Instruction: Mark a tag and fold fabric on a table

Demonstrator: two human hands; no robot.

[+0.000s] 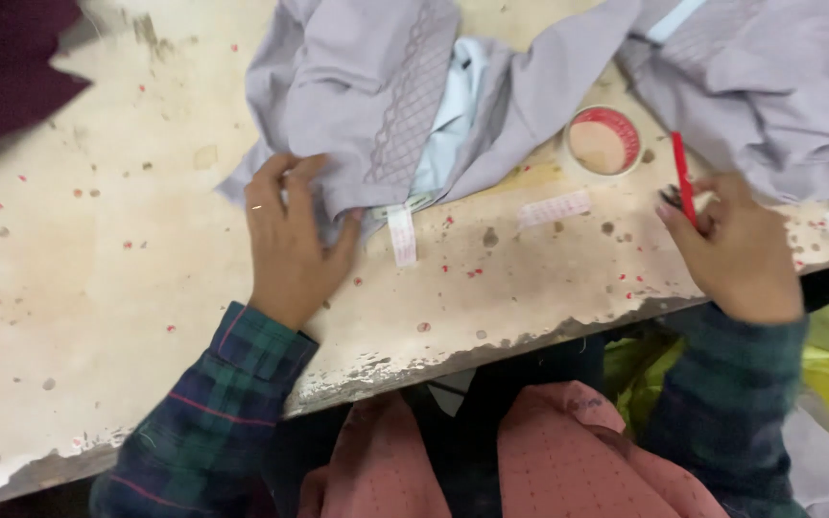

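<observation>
Shirt [376,105], pale purple, lies bunched on my table [146,288]. My left hand [290,240] presses its edge, fingers spread. My right hand [736,249] pinches a red pen [681,177]. I think marking comes next, needing flat cloth.

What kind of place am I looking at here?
Probably a garment workshop's finishing table: lilac shirts heaped on a worn, stained worktable, loose paper tags, and the right hand holding a red pen.
</observation>
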